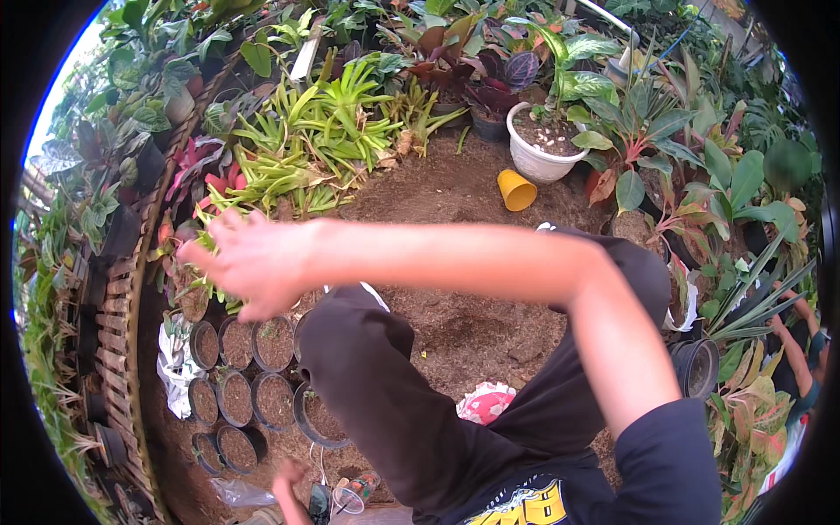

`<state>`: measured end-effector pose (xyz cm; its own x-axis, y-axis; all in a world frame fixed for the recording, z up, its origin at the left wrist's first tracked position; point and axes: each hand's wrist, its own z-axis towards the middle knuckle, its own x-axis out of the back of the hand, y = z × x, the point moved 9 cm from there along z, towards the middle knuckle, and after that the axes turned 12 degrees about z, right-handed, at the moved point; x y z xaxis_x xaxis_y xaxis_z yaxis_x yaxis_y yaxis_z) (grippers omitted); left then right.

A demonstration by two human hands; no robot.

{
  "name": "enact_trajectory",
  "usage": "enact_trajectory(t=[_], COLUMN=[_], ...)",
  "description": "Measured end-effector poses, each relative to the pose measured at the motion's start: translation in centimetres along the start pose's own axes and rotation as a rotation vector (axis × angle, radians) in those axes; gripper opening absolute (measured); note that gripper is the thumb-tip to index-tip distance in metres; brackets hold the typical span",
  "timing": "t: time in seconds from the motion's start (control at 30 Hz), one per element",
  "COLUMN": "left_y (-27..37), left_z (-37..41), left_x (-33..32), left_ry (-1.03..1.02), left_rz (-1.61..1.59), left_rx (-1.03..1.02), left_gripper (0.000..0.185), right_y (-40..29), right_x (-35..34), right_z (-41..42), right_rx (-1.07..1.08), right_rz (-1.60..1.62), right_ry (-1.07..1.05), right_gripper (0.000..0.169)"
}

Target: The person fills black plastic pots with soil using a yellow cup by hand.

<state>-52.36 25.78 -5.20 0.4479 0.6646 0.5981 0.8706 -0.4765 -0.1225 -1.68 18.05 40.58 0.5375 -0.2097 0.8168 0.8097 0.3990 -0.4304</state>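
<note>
My right hand (252, 262) is blurred, with its fingers apart and nothing visible in it. It reaches across to the left, above the edge of the green strap-leaved plants (308, 131) and several black nursery pots of soil (272, 341). A small hand (289, 476) with curled fingers shows at the lower left, beside the black pots; I cannot tell whether it is my left hand or another person's. Near it are a clear plastic cup (354, 495) and a dark phone-like object (319, 500). My legs in dark trousers (367, 354) are bent over bare soil (453, 328).
A yellow cup-shaped pot (516, 190) lies tipped beside a white planter (545, 154). A slatted wooden rack (118, 341) edges the left. Empty black pots (699, 367) lie on the right, near another person's arms (797, 354). A crumpled white bag (176, 367) touches the pots.
</note>
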Motion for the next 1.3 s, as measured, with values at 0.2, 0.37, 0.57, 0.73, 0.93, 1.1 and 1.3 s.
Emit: enact_trajectory(t=[0.2,0.37,0.57,0.73,0.93,1.1,1.3], left_y=[27.6,47.0,67.1,71.9,76.0,81.7,91.7], left_z=[-17.3,-19.0,-21.0,-18.5,-16.2,-13.8,-16.7], left_x=[33.8,44.6,43.3,37.8,32.0,29.6,23.8], left_ry=[0.646,0.757,0.565,0.512,0.488,0.516,0.288], left_rz=[-0.351,-0.181,0.186,0.56,0.866,0.842,0.553], left_rx=[-0.698,-1.042,-1.352,-1.412,-1.409,-1.589,-1.637], left_gripper=[0.03,0.028,0.024,0.025,0.027,0.029,0.031], right_y=[11.3,19.8,22.9,20.1,17.4,16.8,17.6], right_x=[4.4,6.9,10.2,12.8,11.1,6.4,4.1], right_z=[-11.6,-24.2,-35.2,-42.3,-56.0,-70.9,-73.5], right_rx=[-0.315,-0.691,-0.913,-0.914,-1.267,-1.574,-1.619], right_rz=[-0.137,-0.163,-0.092,0.044,0.215,-0.086,-0.394], right_ry=[-0.261,-0.298,-0.098,-0.029,0.002,0.395,0.58], right_gripper=[0.096,0.098,0.094,0.064,0.052,0.055,0.044])
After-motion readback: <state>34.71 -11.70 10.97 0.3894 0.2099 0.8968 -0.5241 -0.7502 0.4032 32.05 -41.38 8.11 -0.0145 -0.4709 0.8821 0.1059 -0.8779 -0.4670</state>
